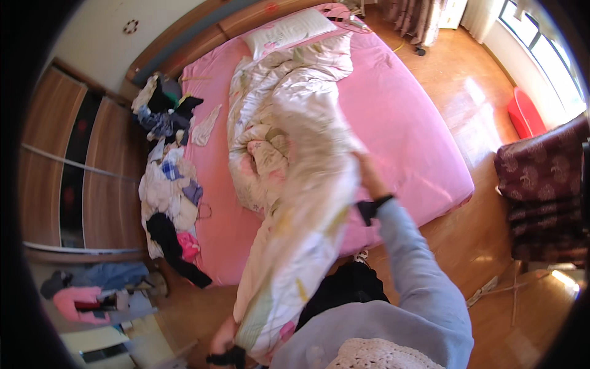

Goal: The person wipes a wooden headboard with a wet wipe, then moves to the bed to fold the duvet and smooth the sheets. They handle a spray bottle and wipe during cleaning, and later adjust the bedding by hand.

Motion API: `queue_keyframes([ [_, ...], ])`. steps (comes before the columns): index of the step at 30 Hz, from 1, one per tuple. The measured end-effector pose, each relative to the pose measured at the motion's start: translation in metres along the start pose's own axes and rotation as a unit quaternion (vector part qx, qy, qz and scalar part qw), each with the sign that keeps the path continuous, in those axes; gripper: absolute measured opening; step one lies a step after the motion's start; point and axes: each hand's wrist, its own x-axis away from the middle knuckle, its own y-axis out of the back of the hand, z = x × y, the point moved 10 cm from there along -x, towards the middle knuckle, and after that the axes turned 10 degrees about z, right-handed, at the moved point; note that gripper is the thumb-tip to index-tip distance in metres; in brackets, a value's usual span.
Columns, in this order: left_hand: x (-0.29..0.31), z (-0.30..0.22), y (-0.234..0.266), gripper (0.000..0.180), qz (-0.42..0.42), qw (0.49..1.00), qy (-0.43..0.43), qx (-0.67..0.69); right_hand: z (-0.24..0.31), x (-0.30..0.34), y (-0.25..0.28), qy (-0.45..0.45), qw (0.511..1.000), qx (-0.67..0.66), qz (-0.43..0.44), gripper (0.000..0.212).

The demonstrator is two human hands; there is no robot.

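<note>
A white floral quilt (322, 184) stretches from the pillow end of the bed down to my body, its middle blurred by motion. My right hand (369, 175) grips its right edge above the pink sheet, the fingertips partly hidden by the cloth. Low on the left, my left hand (226, 335) is closed on the quilt's near end, with its fingers mostly behind the fabric. Black bands circle both wrists. Beyond the lifted part, the rest of the quilt lies bunched on the bed.
The bed's pink sheet (405, 123) carries a white pillow (292, 32) at the headboard. Piled clothes (172, 190) line the left side, near a wooden wardrobe (107, 160). At the right stand a red basin (525, 114) and something draped in dark patterned cloth (544, 184).
</note>
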Motion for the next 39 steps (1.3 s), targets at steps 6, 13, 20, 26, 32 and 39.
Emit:
queue_keyframes([
  [6,-0.121,-0.035,-0.051,0.035,-0.011,0.989,0.007,-0.145,0.180,0.090,0.290,-0.015,0.972,0.195,-0.132,0.042],
  [13,-0.250,-0.030,-0.115,0.045,0.063,0.996,0.032,0.055,0.048,0.190,0.327,-0.327,0.867,-0.264,-0.268,0.046],
  [20,-0.188,-0.038,-0.008,0.043,-0.098,0.943,-0.084,0.306,-0.029,0.247,0.211,-0.418,0.831,-0.239,-0.278,0.041],
  [26,0.017,-0.151,0.059,0.044,-0.322,0.895,-0.304,0.054,-0.073,0.249,0.110,-0.320,0.755,-0.509,-0.262,0.049],
  [32,0.089,-0.203,0.045,0.044,-0.415,0.840,-0.349,0.014,-0.127,0.223,-0.007,-0.245,0.609,-0.685,-0.316,0.099],
  [39,0.101,-0.198,0.046,0.044,-0.398,0.857,-0.327,-0.006,-0.155,0.206,-0.122,-0.430,0.474,-0.691,-0.334,0.132],
])
